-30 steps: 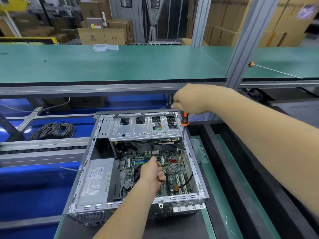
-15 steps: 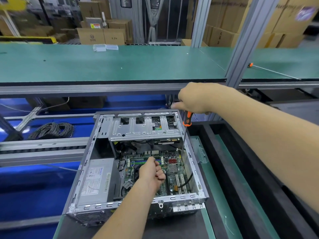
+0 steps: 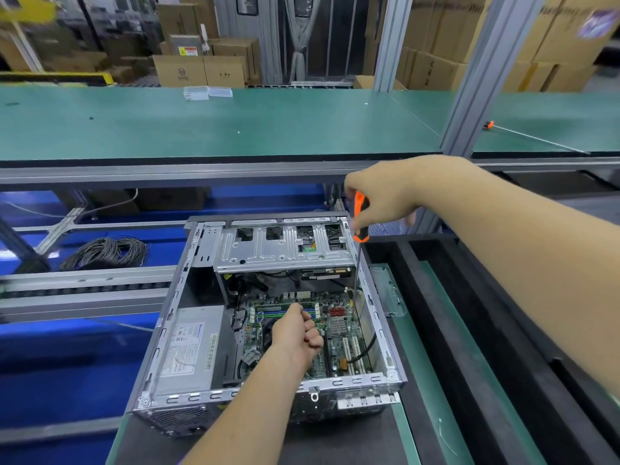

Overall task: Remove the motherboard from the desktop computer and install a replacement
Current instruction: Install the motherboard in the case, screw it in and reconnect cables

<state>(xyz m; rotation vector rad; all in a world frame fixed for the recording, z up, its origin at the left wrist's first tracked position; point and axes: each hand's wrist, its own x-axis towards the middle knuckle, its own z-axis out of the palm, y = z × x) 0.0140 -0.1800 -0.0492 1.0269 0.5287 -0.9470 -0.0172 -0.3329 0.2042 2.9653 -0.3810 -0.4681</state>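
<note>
I see the open grey metal computer case (image 3: 375, 317) holding the green motherboard (image 3: 339, 327) at its floor, beside a grey power supply box (image 3: 191, 347). My right hand (image 3: 385, 193) grips the orange-handled screwdriver (image 3: 360, 216), shaft down inside. My left hand (image 3: 297, 333) is curled over the board; I cannot tell whether it holds anything.

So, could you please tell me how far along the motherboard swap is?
Done: the case is open on top. In hand: the right hand holds a long screwdriver down onto the motherboard, while the left hand rests over it. Left: lifting that board out and fitting a replacement; none is visible.
</note>
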